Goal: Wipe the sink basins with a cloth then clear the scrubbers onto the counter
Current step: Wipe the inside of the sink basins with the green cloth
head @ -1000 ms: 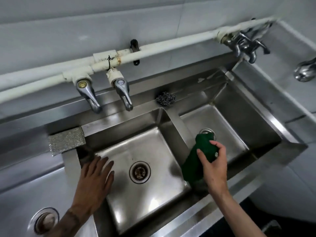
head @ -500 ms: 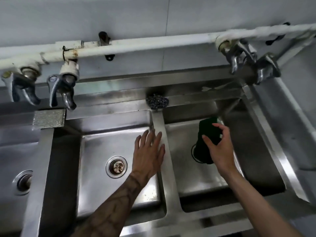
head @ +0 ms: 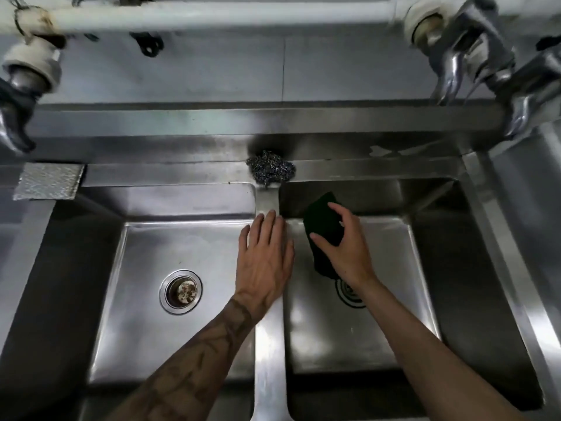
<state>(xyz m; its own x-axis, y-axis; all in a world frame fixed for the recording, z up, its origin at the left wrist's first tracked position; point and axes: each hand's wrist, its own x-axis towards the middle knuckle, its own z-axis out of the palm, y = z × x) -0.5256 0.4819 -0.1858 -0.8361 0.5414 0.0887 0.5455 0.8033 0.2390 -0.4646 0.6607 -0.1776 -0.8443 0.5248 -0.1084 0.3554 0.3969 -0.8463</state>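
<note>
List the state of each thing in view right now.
Right hand: grips the cloth.
Cloth: held inside the right basin.
Left hand: flat on the divider.
Steel wool: on the back ledge, untouched.
Scrub pad: same ledge, far left, untouched.

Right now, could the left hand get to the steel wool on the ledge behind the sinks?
Probably yes. The left hand lies open over the divider, fingers pointing toward the steel wool, with nothing on the strip between.

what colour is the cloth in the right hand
Dark green, nearly black in the shade. The head view shows the cloth held by the right hand in the right basin.
</note>
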